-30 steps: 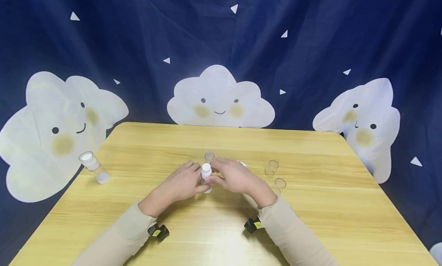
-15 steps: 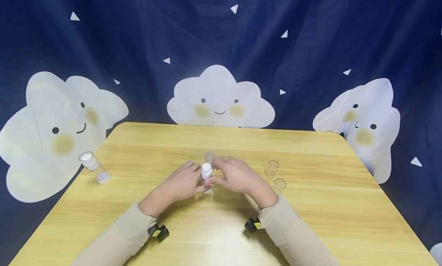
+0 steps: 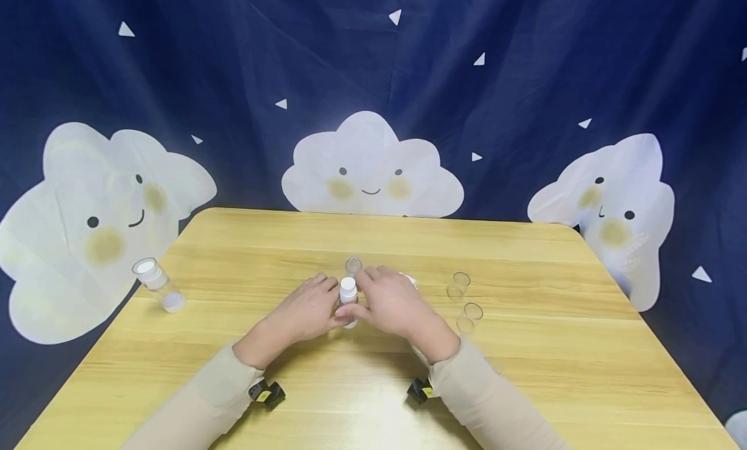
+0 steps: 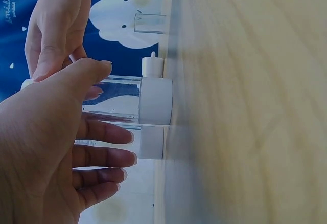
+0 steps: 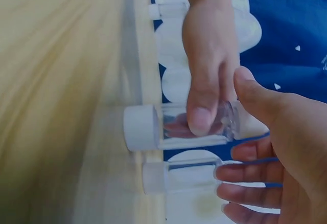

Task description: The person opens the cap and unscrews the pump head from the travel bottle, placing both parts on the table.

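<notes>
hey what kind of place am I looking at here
Probably an indoor recording corner, though an ordinary room is possible. A dark blue curtain printed with smiling clouds hangs behind a wood-grain table, and small black cameras sit at the person's wrists.

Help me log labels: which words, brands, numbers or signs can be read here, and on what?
"smile": on the blue curtain, sideways in the left wrist view.
Smaller line beside it: too small to read.
Yellow stickers on the black wrist cameras: too small to read.
Held bottle: nothing readable.
</notes>
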`<state>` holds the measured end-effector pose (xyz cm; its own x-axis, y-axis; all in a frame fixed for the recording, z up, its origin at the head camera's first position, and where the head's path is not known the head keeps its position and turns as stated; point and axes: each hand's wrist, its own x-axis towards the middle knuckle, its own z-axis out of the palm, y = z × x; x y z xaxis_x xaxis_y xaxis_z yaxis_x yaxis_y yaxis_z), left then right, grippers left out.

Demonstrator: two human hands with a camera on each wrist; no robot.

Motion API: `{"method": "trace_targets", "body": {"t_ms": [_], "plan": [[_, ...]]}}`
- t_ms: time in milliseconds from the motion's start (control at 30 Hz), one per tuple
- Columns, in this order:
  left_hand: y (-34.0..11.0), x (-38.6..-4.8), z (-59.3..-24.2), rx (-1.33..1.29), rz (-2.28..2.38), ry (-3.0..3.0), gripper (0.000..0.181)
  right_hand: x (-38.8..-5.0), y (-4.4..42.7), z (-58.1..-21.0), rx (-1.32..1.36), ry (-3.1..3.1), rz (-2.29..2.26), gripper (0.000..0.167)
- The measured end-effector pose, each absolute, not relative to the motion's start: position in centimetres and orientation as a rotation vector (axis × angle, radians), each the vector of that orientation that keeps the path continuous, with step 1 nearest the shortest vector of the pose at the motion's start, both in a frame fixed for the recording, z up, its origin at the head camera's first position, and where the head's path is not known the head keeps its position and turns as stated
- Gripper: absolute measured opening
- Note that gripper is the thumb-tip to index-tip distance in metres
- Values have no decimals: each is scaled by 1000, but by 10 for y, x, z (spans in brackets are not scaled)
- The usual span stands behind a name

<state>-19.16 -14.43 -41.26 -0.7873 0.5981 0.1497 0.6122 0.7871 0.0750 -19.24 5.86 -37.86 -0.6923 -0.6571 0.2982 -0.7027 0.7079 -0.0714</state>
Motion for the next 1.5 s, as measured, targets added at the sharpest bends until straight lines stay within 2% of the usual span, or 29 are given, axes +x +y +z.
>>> {"method": "trace_targets", "body": {"t_ms": [100, 333, 633, 900, 1200, 1400, 1500], "plan": [[-145, -192, -413, -973, -177, -2854, 56, -190, 55, -380, 1038, -2647, 235, 67], [-144, -192, -414, -963, -187, -2875, 58, -190, 52, -382, 1041, -2644, 203, 51], [-143, -191, -411, -950, -195, -2898, 59, -195, 59, -376, 1133, -2756, 381, 51], [-143, -191, -412, -968, -195, -2859, 58, -204, 66, -375, 1271, -2808, 576, 37], [-144, -192, -414, -981, -190, -2816, 58, -211, 71, -376, 1353, -2828, 711, 40], [-144, -191, -414, -989, -179, -2811, 60, -209, 73, -375, 1248, -2868, 690, 60], [-144, -192, -415, -989, -174, -2808, 60, -206, 72, -374, 1193, -2862, 635, 54]]}}
